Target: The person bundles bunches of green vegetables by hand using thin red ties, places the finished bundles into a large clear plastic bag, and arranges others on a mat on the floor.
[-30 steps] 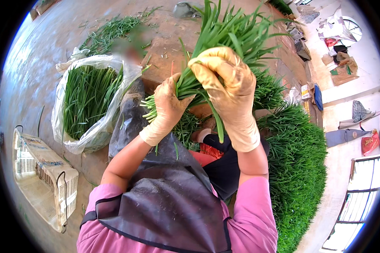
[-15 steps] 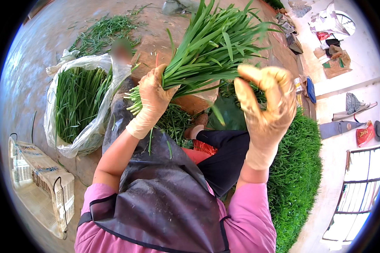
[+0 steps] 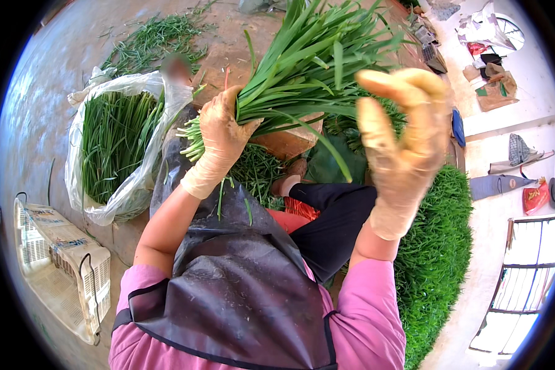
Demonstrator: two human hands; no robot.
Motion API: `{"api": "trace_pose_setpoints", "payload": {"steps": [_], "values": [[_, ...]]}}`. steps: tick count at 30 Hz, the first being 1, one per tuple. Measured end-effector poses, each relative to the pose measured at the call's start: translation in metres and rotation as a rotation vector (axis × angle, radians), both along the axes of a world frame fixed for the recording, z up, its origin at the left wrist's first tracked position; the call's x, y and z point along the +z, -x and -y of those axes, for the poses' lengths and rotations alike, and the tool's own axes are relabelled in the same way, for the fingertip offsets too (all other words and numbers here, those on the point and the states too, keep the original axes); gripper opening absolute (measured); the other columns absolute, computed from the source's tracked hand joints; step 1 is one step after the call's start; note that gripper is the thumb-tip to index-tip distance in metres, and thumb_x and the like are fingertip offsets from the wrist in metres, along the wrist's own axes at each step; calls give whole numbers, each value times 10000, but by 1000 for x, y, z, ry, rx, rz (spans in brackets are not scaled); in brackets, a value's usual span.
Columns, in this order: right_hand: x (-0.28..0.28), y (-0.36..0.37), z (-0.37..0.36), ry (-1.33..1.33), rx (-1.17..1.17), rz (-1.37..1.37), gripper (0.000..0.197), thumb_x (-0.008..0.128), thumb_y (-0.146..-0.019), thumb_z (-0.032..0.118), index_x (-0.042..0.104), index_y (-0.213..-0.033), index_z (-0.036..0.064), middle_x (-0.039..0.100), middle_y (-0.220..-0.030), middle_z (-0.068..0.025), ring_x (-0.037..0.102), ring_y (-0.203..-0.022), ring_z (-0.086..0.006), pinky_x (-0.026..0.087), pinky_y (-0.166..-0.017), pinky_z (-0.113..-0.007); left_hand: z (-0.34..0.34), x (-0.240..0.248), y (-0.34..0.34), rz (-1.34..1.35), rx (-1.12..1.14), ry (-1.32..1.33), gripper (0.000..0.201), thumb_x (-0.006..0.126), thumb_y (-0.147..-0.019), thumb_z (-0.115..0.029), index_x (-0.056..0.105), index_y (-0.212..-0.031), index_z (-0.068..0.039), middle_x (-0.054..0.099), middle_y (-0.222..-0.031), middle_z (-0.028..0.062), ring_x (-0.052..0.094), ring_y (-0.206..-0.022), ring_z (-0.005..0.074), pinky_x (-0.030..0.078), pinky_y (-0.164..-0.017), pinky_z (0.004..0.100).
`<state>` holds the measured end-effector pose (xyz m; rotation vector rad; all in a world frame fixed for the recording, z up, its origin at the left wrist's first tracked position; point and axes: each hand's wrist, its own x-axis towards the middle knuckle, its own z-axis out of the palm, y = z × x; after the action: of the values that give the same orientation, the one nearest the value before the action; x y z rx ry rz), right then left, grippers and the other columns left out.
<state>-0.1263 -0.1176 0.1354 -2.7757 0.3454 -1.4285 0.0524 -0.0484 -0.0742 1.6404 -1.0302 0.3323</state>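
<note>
My gloved left hand (image 3: 219,132) is wrapped round the lower stems of a bunch of garlic chives (image 3: 311,68). The pale cut ends poke out to the left of the fist, and the long green leaves fan up and to the right. One leaf droops from the underside of the bunch. My gloved right hand (image 3: 407,139) is raised just right of the leaf tips, thumb and fingers apart, nothing visible in it; motion blurs it somewhat. A few loose blades cling to the dark apron (image 3: 240,265) on my lap.
A clear plastic bag (image 3: 117,213) full of chives stands at left, with a cream plastic crate (image 3: 55,259) nearer me. Loose chives (image 3: 157,46) lie on the far floor. A large green heap (image 3: 435,246) fills my right side. A brown block (image 3: 293,139) sits beneath the bunch.
My right hand has moved a little to the right and its fingers have spread wider. The left hand keeps its grip on the chives almost in place; the drooping leaf hangs differently.
</note>
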Motion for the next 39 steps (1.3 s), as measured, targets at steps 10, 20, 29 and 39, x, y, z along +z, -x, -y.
{"api": "trace_pose_setpoints", "payload": {"steps": [10, 20, 29, 39], "values": [[-23, -20, 9, 113, -63, -216, 224, 779, -712, 207, 708, -882, 80, 553, -907, -48, 534, -887, -270, 448, -757, -402, -8, 15, 5, 43, -14, -31, 658, 860, -543, -212, 563, -1120, -100, 628, -928, 100, 599, -897, 331, 431, -811, 423], [-68, -17, -13, -785, 250, 193, 64, 752, -753, 50, 695, -779, 63, 598, -872, -46, 540, -833, -199, 450, -714, -333, -32, 37, -11, 315, 20, -182, 760, 861, -499, -225, 538, -1175, -95, 603, -1001, 101, 585, -942, 326, 435, -846, 437], [-111, 4, -53, -1096, 309, 696, 147, 704, -792, 43, 704, -931, -5, 572, -1053, -80, 565, -956, -189, 479, -864, -337, -47, 58, -37, 857, 61, -70, 450, 641, -729, -137, 537, -1167, -139, 571, -956, 59, 617, -784, 243, 505, -691, 385], [-149, 26, -19, -294, 23, -871, 123, 683, -826, 294, 723, -839, 178, 636, -801, -53, 609, -710, -229, 487, -648, -334, -89, 30, -90, 828, 55, -395, 773, 815, -524, -183, 518, -1238, -158, 557, -1023, 72, 591, -940, 272, 476, -825, 414]]}}
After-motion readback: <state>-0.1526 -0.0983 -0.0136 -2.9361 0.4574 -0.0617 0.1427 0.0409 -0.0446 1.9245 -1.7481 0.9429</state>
